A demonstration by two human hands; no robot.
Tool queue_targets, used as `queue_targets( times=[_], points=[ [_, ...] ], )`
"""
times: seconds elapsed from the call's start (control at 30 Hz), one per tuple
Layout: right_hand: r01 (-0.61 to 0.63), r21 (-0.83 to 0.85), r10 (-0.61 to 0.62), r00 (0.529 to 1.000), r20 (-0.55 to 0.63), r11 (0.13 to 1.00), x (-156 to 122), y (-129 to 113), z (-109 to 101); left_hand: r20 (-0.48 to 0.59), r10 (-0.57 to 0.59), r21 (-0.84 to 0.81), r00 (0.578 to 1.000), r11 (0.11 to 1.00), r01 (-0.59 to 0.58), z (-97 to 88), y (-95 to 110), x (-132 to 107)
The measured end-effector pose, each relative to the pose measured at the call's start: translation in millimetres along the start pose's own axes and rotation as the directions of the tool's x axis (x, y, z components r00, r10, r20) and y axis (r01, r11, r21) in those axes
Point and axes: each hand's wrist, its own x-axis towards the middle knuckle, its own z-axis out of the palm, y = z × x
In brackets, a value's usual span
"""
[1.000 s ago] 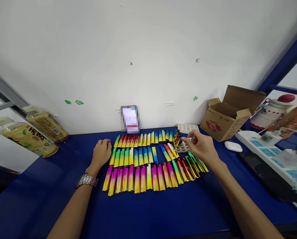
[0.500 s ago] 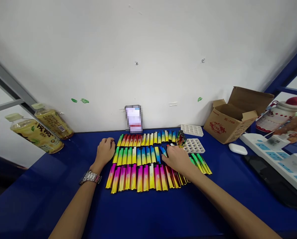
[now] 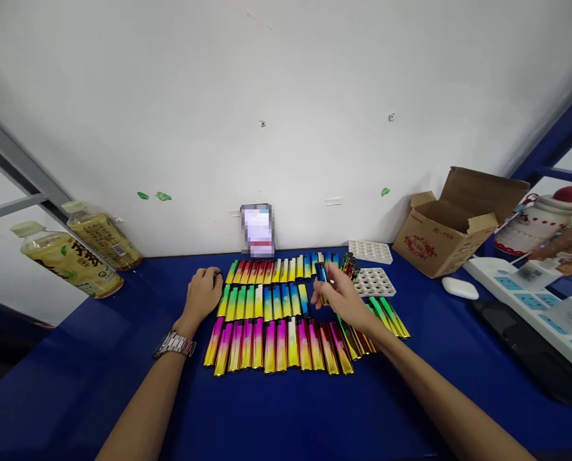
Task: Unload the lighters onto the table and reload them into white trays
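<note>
Several rainbow-coloured lighters point(image 3: 267, 301) lie in three rows on a blue table point(image 3: 286, 410). My right hand point(image 3: 342, 299) is raised just above the middle row, pinching a blue lighter point(image 3: 321, 273) upright between thumb and fingers. My left hand point(image 3: 203, 294), with a metal watch on the wrist, rests curled on the table at the left end of the rows, touching the nearest lighters. A white grid tray point(image 3: 373, 281) to the right holds a few upright lighters point(image 3: 349, 264) at its left corner.
A second white tray point(image 3: 370, 251) lies behind the first. An open cardboard box point(image 3: 452, 227) stands at the right, with a white mouse point(image 3: 459, 288), a power strip point(image 3: 521, 288) and a dark keyboard beyond. Two tea bottles point(image 3: 70, 256) lie at the left. A small card leans against the wall.
My right hand left the tray, dropped onto the middle row, then lifted with a blue lighter pinched in it. My left hand stayed put.
</note>
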Motion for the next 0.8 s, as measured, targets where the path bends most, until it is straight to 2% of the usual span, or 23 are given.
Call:
queue_targets(
  times=[0.03, 0.1, 0.27, 0.37, 0.53, 0.67, 0.8],
  points=[
    [-0.03, 0.155, 0.022, 0.999, 0.049, 0.987, -0.6, 0.5, 0.9, 0.001, 0.002, -0.001, 1.0, 1.0, -0.002, -0.2, 0.2, 0.0],
    [-0.092, 0.35, 0.065, 0.994, 0.088, 0.932, -0.8, 2.0, 3.0, 0.001, 0.005, -0.005, 1.0, 1.0, -0.005, -0.3, 0.3, 0.2],
    [-0.187, 0.527, 0.19, 0.981, 0.049, 0.829, 2.1, -1.1, 4.8, -0.008, 0.001, -0.015, 1.0, 1.0, -0.001, -0.2, 0.3, 0.8],
    [-0.269, 0.544, 0.288, 0.956, 0.051, 0.795, 1.3, -7.8, 6.1, -0.006, 0.005, -0.018, 1.0, 1.0, -0.005, -0.3, 0.4, 0.7],
    [-0.338, 0.547, 0.427, 0.903, -0.039, 0.766, 0.2, -14.2, 12.1, -0.003, 0.009, -0.013, 1.0, 1.0, -0.009, -0.8, 0.7, 0.2],
    [-0.332, 0.552, 0.447, 0.891, -0.084, 0.765, 2.1, -14.0, 14.4, -0.004, 0.01, -0.009, 1.0, 1.0, -0.01, -0.8, 0.8, 0.3],
    [-0.337, 0.564, 0.411, 0.912, -0.006, 0.754, 1.9, -12.5, 13.6, -0.001, 0.0, 0.0, 1.0, 1.0, 0.0, 0.1, 0.1, 0.4]
  ],
)
